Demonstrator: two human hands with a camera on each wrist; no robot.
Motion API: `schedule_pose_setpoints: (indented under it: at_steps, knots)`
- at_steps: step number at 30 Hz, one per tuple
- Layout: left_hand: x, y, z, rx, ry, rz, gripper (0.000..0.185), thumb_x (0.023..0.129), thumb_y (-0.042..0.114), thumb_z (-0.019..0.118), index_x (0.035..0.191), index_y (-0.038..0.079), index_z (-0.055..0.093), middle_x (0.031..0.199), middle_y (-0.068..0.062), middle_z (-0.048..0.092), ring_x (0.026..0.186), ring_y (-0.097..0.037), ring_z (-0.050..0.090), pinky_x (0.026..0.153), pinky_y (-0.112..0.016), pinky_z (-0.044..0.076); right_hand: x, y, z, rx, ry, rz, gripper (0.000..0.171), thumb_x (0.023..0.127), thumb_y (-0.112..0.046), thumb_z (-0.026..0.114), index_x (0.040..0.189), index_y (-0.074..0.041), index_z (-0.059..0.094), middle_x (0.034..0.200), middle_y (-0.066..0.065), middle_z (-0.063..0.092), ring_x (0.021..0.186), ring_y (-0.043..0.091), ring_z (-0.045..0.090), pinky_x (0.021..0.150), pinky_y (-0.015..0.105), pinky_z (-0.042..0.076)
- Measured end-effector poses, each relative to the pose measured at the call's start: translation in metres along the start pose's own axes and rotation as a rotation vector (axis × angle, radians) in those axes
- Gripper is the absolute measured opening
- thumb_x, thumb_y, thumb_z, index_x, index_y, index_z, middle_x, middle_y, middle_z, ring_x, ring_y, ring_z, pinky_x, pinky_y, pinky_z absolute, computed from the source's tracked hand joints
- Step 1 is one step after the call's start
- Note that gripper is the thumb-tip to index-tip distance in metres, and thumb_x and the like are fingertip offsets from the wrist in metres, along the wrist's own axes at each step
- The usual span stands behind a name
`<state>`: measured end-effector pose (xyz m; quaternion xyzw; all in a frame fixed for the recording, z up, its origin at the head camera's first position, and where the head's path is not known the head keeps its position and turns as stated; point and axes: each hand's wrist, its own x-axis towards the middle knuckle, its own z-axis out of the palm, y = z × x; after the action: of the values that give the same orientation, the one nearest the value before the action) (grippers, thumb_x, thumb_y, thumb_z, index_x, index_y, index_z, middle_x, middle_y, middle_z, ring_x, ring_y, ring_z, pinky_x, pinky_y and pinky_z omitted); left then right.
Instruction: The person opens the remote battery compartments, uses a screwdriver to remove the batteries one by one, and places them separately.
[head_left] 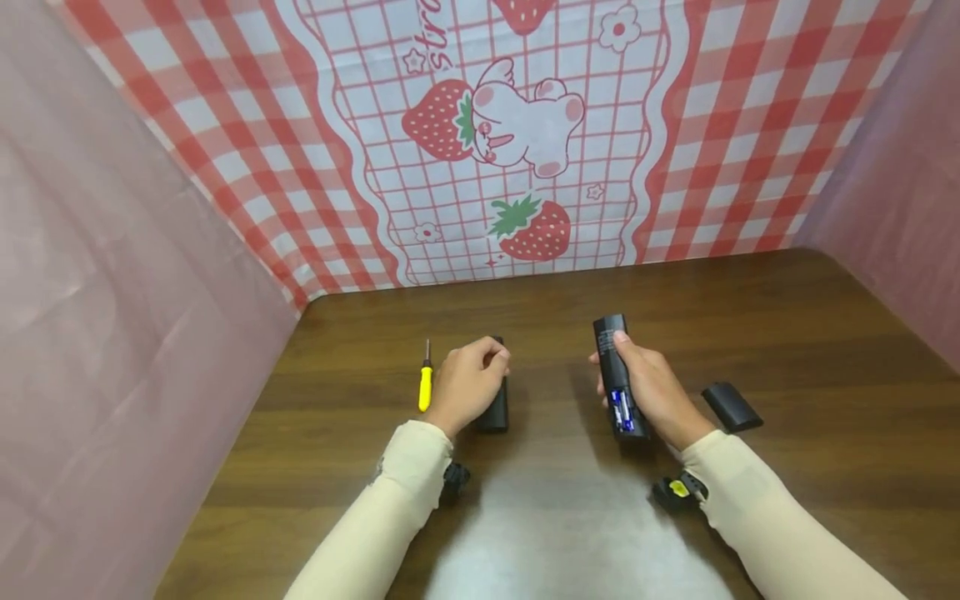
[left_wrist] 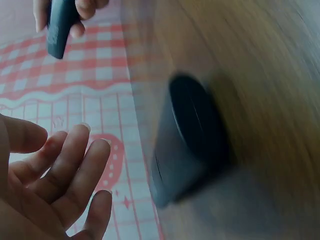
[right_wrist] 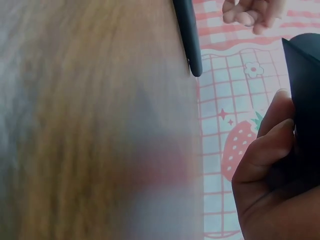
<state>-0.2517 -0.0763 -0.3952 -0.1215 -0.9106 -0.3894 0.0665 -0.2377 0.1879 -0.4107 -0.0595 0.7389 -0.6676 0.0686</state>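
My right hand (head_left: 654, 387) grips a black remote control (head_left: 609, 342), thumb on its back and fingers along the far side. Its battery bay lies uncovered and shows blue-and-silver batteries (head_left: 622, 412). Over a long black object (head_left: 492, 417) on the table is my left hand (head_left: 471, 379). In the left wrist view, the left hand (left_wrist: 60, 185) has loosely bent fingers holding nothing, apart from the black object (left_wrist: 192, 135), which is blurred there. A curved black cover (head_left: 731, 406) lies to the right of the right hand.
A screwdriver with a yellow handle (head_left: 425, 389) lies left of the left hand, its shaft pointing away. The brown wooden table (head_left: 555, 517) meets a red-and-white checked cloth (head_left: 525, 275) at its back edge. Pink cloth (head_left: 112, 333) hangs at both sides.
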Motion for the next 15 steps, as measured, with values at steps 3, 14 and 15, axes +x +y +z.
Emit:
schedule_pose_setpoints:
  at_steps: [3,14,15]
  knots:
    - [0.001,-0.007,-0.006,0.096,0.019,0.031,0.022,0.102,0.029,0.056,0.1,0.015,0.073,0.079,0.009,0.065,0.069,-0.012,0.059,0.066,-0.036,0.049,-0.001,0.001,-0.001,-0.008,0.001,-0.004,0.078,0.104,-0.059,0.03,0.129,0.011,0.053,0.094,0.028,0.06,0.072,0.026,0.064,0.065,0.04,0.057]
    - [-0.001,-0.049,-0.047,0.463,0.073,0.023,0.019,0.099,0.027,0.058,0.1,0.017,0.074,0.088,0.002,0.071,0.075,-0.02,0.066,0.064,-0.046,0.052,-0.002,0.004,0.0,0.011,-0.002,0.006,0.077,0.104,-0.059,0.03,0.13,0.009,0.053,0.094,0.025,0.061,0.073,0.026,0.064,0.066,0.04,0.057]
    - [0.0,-0.052,-0.049,0.504,0.063,0.022,0.019,0.098,0.027,0.058,0.099,0.016,0.073,0.088,0.0,0.071,0.076,-0.022,0.067,0.064,-0.047,0.053,-0.001,0.004,0.0,0.012,0.0,0.004,0.077,0.104,-0.059,0.03,0.13,0.01,0.053,0.095,0.026,0.061,0.074,0.027,0.064,0.066,0.04,0.057]
